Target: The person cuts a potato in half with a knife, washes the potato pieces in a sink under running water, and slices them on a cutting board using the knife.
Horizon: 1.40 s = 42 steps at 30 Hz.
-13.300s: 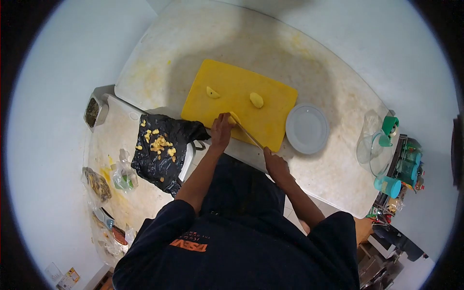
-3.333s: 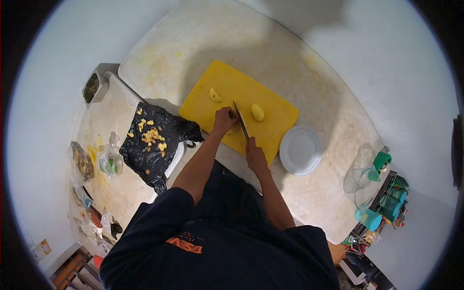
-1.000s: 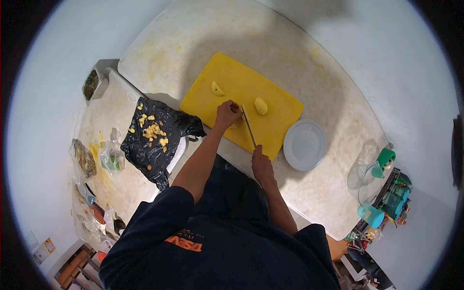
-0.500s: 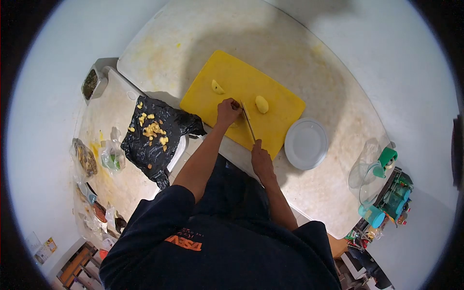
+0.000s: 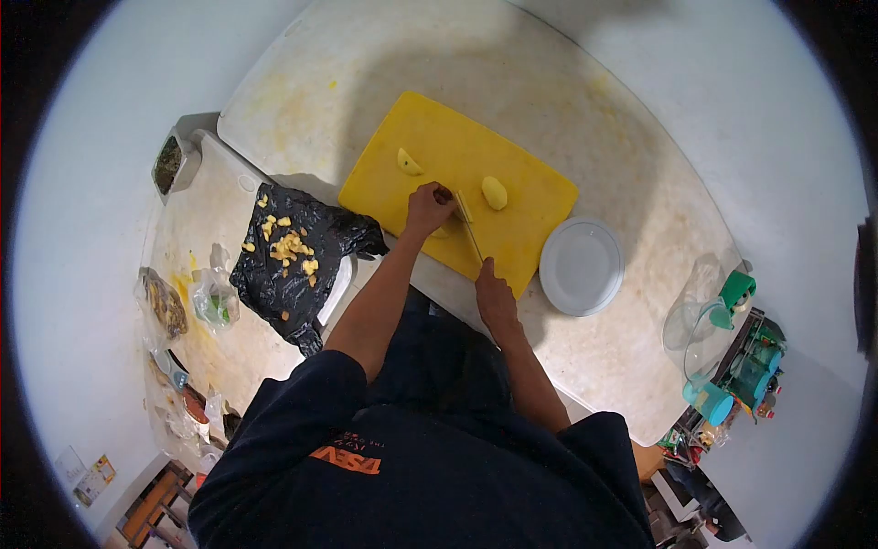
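Note:
On the yellow cutting board (image 5: pixel 384 183), my right hand (image 5: pixel 497 295) grips the handle of a knife (image 5: pixel 475 245). Its blade points away from me, toward the fingertips of my left hand (image 5: pixel 430 209). Those fingers are curled and pressed together on a potato piece, mostly hidden under them. A thin pale potato strip (image 5: pixel 465 207) lies along the blade. Part of another pale piece (image 5: pixel 442 232) shows beside the left wrist. Farther up the board rests a potato wedge (image 5: pixel 409 162) with a dark spot, and a peeled potato (image 5: pixel 495 193) lies right of the blade.
A white plate (image 5: pixel 582 267) stands right of the board. To the left, a black plastic bag (image 5: pixel 265 297) carries potato peelings (image 5: pixel 291 247). Clear plastic bags (image 5: pixel 212 300) lie farther left. At the right edge are a clear pitcher (image 5: pixel 690 328) and turquoise cups (image 5: pixel 712 403).
The knife and right hand have shifted slightly, and the pale strip beside the blade shows more plainly. My left hand keeps nearly the same place. The whole view has moved a little.

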Tool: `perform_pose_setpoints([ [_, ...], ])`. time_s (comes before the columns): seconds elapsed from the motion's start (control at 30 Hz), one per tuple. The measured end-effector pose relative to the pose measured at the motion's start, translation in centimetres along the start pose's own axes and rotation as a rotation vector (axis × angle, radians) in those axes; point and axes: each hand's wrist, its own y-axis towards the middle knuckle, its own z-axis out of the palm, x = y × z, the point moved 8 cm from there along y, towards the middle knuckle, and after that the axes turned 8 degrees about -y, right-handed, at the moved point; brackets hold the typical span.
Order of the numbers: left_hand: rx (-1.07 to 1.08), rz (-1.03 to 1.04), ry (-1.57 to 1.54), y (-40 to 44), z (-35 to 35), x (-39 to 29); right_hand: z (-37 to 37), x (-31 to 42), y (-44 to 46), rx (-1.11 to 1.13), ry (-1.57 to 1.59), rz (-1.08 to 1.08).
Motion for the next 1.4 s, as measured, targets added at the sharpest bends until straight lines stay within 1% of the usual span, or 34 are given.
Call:
perform_pose_setpoints([
  [0.07, 0.01, -0.095, -0.075, 0.0, -0.2, 0.4, 0.3, -0.1, 0.1, -0.015, 0.009, -0.007],
  [0.17, 0.106, -0.33, -0.05, 1.0, -0.2, 2.0, 0.5, 0.0, 0.1, -0.011, 0.003, -0.009],
  [0.27, 0.107, -0.217, -0.032, 0.8, 0.0, 1.2, 0.0, 0.2, 0.0, 0.017, 0.035, 0.014],
  [0.37, 0.031, -0.168, -0.01, 0.7, -0.2, 1.1, -0.3, 0.3, -0.3, 0.012, 0.047, 0.014],
  [0.47, 0.075, -0.172, 0.056, 1.3, 0.0, 1.5, -0.2, 0.1, 0.0, -0.022, -0.009, 0.006],
  [0.53, 0.067, -0.23, 0.033, 1.6, 0.0, 2.0, 0.1, -0.1, 0.4, -0.041, -0.045, 0.002],
  [0.67, 0.089, -0.33, 0.048, 1.4, 0.0, 0.8, 0.1, 0.0, 0.2, -0.041, -0.067, -0.004],
  [0.77, 0.029, -0.235, 0.108, 2.0, 0.3, 1.3, 0.1, 0.0, 0.4, -0.023, -0.074, 0.009],
  [0.87, 0.038, -0.219, 0.112, 1.9, 0.2, 1.5, 0.7, -0.3, 0.6, -0.026, -0.079, -0.002],
  [0.93, 0.024, -0.174, 0.127, 2.1, -0.2, 1.1, 1.8, -0.2, 0.7, -0.037, -0.086, -0.022],
  [1.0, 0.022, -0.146, 0.117, 2.1, 0.7, 1.0, 1.7, -0.7, 0.8, -0.063, -0.125, -0.035],
  [1.1, 0.011, -0.168, 0.115, 2.1, 0.3, 1.5, 1.3, -1.0, 0.8, -0.024, -0.035, 0.018],
  [1.17, 0.037, -0.221, 0.121, 1.9, 0.8, 2.3, 1.3, -1.0, 0.4, 0.008, -0.067, 0.007],
  [1.27, -0.051, -0.136, 0.151, 1.7, 0.2, 1.9, 1.0, -0.5, 0.8, -0.017, -0.064, -0.025],
  [1.37, 0.067, -0.244, 0.034, 1.6, 0.3, 2.4, 0.7, -0.7, 0.3, -0.039, -0.086, -0.039],
  [1.4, 0.055, -0.225, 0.059, 1.8, 0.1, 2.1, 0.7, -0.5, 0.3, -0.043, -0.097, -0.047],
])
